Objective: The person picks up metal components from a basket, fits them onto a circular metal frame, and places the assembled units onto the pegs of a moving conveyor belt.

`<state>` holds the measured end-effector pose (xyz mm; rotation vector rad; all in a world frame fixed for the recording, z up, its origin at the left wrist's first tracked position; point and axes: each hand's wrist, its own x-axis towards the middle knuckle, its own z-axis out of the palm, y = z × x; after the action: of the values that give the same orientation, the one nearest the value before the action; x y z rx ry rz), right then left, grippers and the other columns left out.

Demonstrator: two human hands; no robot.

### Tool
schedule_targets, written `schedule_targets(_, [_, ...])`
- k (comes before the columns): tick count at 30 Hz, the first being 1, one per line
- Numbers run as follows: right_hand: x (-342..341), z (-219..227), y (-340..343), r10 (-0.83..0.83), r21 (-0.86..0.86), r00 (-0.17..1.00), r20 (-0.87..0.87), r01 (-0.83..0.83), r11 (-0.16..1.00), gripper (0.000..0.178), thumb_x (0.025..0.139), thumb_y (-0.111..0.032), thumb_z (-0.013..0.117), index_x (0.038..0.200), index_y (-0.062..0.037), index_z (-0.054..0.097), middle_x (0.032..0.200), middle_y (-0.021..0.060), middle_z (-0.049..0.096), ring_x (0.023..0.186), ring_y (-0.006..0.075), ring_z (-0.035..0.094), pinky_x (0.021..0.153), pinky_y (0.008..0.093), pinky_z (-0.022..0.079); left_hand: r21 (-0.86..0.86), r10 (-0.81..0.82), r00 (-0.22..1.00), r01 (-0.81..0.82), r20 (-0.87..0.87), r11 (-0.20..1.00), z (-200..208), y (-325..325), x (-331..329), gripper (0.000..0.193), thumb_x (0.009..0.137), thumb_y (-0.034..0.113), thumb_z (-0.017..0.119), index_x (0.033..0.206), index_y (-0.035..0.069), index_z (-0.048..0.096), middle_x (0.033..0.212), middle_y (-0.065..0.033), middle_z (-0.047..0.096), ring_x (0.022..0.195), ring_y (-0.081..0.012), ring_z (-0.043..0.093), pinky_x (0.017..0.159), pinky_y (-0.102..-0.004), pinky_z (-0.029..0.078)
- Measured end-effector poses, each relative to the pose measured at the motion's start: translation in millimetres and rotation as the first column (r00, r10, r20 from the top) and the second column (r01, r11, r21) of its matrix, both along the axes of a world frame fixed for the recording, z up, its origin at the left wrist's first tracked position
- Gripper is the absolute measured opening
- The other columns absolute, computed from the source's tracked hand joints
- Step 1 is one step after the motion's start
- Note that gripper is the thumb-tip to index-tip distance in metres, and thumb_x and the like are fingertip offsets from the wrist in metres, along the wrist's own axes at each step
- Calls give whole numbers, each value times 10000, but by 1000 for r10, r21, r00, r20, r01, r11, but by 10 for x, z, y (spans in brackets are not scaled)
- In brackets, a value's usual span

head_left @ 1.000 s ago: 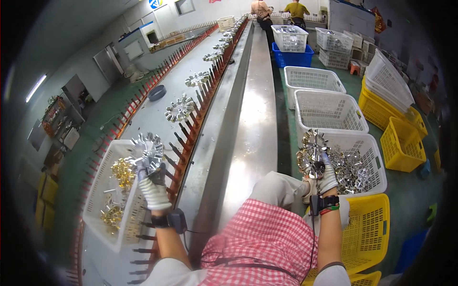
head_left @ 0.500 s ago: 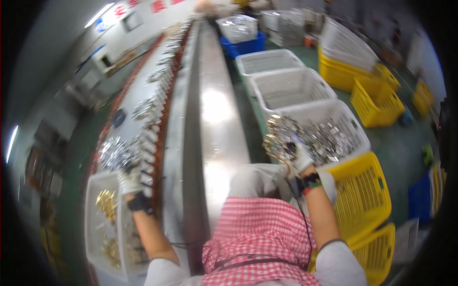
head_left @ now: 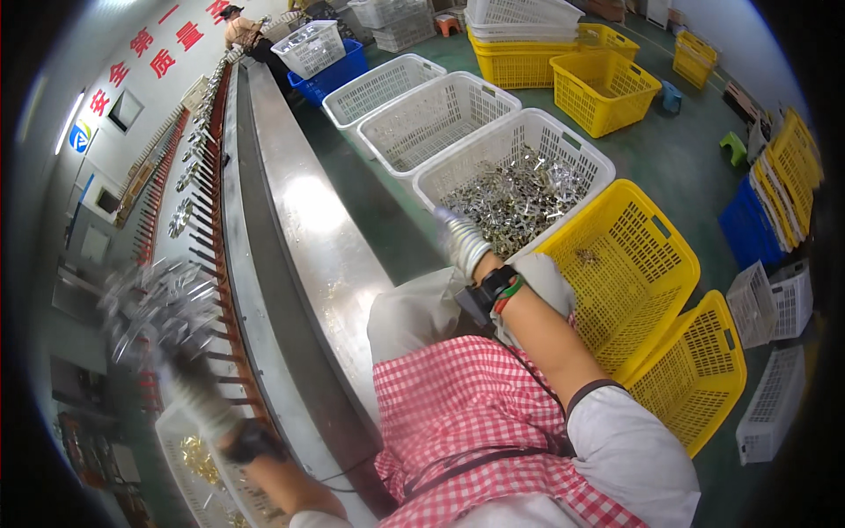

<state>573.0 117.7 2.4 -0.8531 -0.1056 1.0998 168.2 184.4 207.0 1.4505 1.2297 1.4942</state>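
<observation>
My left hand [head_left: 198, 392], in a pale glove and smeared by motion, is closed on a bunch of shiny silver metal pieces [head_left: 163, 308] over the conveyor at the left. Its fingers are partly hidden behind the bunch. My right hand [head_left: 461, 238], also gloved, is at the near left edge of a white basket [head_left: 601, 172] heaped with small silver metal pieces [head_left: 519, 194]. Its fingers look stretched out, with nothing visible in them. Below my left forearm stands a white basket [head_left: 172, 431] holding gold-coloured pieces [head_left: 201, 458].
The conveyor has a row of red-brown pegs [head_left: 204, 211] with silver bunches [head_left: 180, 217] along it. A metal bench [head_left: 299, 176] runs beside it. White baskets [head_left: 440, 123] and yellow baskets [head_left: 616, 264] line the right. A person [head_left: 246, 35] stands at the far end.
The bunch at my right hand is gone from it, and that hand has moved to the basket's left edge. My left hand, with its silver bunch, has moved left and nearer. The view has turned right.
</observation>
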Motion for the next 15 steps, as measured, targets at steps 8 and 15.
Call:
schedule_targets(8, [-239, -83, 77, 11, -141, 999, -52, -18, 990, 411, 805, -204, 534, 1143, -11, 402, 1100, 136, 461, 935, 295, 496, 836, 385, 408, 43, -897, 309, 940, 316, 339, 29, 101, 2692, 468, 841, 207, 484, 1249, 47, 324, 1162, -92, 437, 1059, -189, 445, 920, -338, 358])
schedule_targets(15, [108, -482, 193, 120, 30, 958, -260, -116, 993, 437, 795, -252, 545, 1118, 14, 416, 1059, 152, 482, 937, 263, 500, 850, 357, 402, 46, -806, 519, 833, 284, 552, -249, -224, 2077, 527, 850, 318, 454, 1256, 18, 304, 1249, -143, 362, 1148, -241, 374, 976, -373, 286])
